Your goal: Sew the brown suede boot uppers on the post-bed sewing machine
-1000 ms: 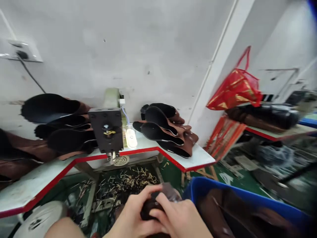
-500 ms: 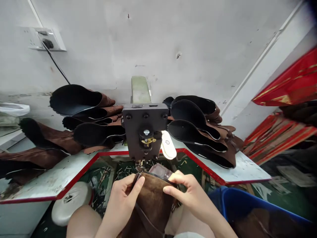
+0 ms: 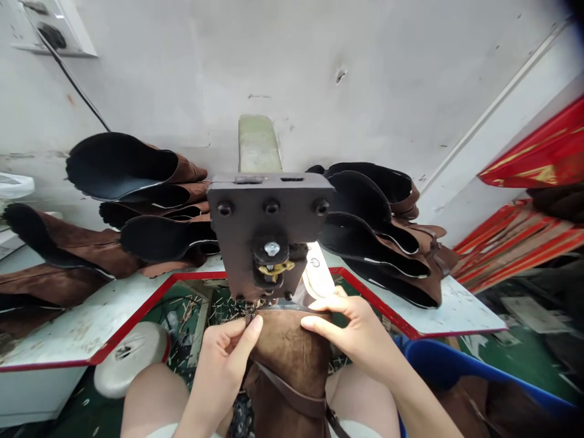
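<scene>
A brown boot upper (image 3: pixel 292 344) hangs below the dark sewing machine head (image 3: pixel 269 210), its top edge close under the machine's lower end. A narrow strap (image 3: pixel 296 395) crosses its shaft. My left hand (image 3: pixel 223 359) pinches the left end of the top edge between thumb and fingers, beside the needle area. On the right end, my right hand (image 3: pixel 351 325) grips the same edge, thumb on the near face and fingers behind. The needle and the stitch point are hidden behind the head and the edge.
Several brown boot uppers with black linings lie on the red-edged table at left (image 3: pixel 168 243) and right (image 3: pixel 378 243). A lit lamp (image 3: pixel 318 274) glows behind the head. A blue bin (image 3: pixel 429 359) holding brown pieces stands at right, a white round object (image 3: pixel 132 359) at lower left.
My view has come closer to the machine head. The boot upper sits straighter and a little higher, with more of its strap showing. Both hands keep their hold on the edge.
</scene>
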A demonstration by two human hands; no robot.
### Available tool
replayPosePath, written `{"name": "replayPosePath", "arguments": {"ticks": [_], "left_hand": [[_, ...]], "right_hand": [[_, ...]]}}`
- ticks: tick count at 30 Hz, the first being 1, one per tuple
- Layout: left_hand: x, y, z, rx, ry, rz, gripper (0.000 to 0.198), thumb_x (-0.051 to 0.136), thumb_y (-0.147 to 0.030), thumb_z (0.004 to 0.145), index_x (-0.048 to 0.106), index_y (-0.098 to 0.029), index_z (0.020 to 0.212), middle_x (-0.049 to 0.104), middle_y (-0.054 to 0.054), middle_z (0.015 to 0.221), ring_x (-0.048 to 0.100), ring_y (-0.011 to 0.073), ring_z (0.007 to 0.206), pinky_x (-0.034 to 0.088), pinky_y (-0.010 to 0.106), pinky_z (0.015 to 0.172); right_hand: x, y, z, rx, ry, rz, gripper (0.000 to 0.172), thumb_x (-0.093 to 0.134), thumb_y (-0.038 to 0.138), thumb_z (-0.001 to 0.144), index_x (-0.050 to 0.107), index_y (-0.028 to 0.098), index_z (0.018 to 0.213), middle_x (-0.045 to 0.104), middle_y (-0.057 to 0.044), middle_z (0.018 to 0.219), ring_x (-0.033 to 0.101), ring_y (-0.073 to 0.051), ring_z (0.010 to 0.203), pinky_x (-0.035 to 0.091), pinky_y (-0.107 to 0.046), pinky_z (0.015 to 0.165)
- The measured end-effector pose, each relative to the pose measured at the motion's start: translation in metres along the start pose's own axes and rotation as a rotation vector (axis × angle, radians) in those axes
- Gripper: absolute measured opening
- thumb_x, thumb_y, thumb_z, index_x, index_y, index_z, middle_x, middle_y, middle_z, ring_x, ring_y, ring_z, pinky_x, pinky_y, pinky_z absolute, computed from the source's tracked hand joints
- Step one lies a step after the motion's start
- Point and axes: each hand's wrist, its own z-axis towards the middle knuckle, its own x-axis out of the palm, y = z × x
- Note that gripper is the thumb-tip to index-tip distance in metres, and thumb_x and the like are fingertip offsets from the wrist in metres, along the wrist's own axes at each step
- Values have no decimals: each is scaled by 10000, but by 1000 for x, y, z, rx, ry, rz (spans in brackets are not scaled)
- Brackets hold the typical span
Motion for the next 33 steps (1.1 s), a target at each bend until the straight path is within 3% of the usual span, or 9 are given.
{"name": "replayPosePath", "arguments": {"ticks": [4,7,13,15,19,23,27,29,33], "left_hand": [[0,2,-2,9,-65,-18,425,610,-438,953,546,-186,617,366,-23,603,374,148,607,408,255,642],[-6,2,-5,4,-115,1,396,628,-442,942,575,-191,640,499,-5,653,469,173,667,409,242,615],[-36,17,-11,-29,-188,28,312,703,-421,906,645,-191,704,670,18,771,580,215,792,493,227,652],[-49,25,-11,-34,-199,-43,298,726,-441,896,694,-188,741,709,27,817,614,229,843,526,236,712],[-70,15,1,28,-127,-40,278,710,-475,898,740,-201,933,719,34,864,636,215,826,524,232,696],[-71,-24,24,145,138,442,267,789,-428,807,716,-183,729,591,-17,659,504,143,622,372,199,546],[-53,-43,37,96,237,475,328,779,-430,784,689,-175,599,513,-19,598,411,149,602,290,229,512],[-47,-43,37,36,291,422,387,690,-415,858,630,-166,568,455,-16,604,370,148,631,280,240,550],[-50,-38,33,-8,303,421,430,622,-430,904,565,-158,575,365,-15,643,305,143,665,243,261,585]], "right_hand": [[2,2,6,-6,19,-27,206,782,404,827,770,230,717,687,-25,832,591,-256,902,425,-372,821],[6,6,12,-21,29,4,173,806,398,813,804,231,765,723,-47,897,622,-279,951,461,-402,881],[26,23,23,-31,122,249,117,814,336,807,814,243,878,782,-28,948,709,-257,925,574,-357,831],[34,29,27,-28,167,330,199,816,316,810,793,255,998,797,-10,979,730,-242,934,595,-338,834],[45,36,32,-101,200,297,298,832,349,809,758,235,1074,796,-23,1075,732,-249,1010,575,-389,970],[49,45,33,-109,233,255,149,793,312,851,786,231,976,798,-19,1037,733,-248,1000,566,-402,991],[36,49,37,-197,206,200,202,784,230,841,777,246,1043,781,-19,1108,709,-245,1053,562,-387,999],[20,43,41,-210,221,99,130,829,309,807,783,248,913,783,-20,960,710,-261,974,593,-392,919],[-12,29,45,-94,248,-41,218,904,364,698,730,240,657,696,7,654,656,-217,671,553,-303,588]]}}
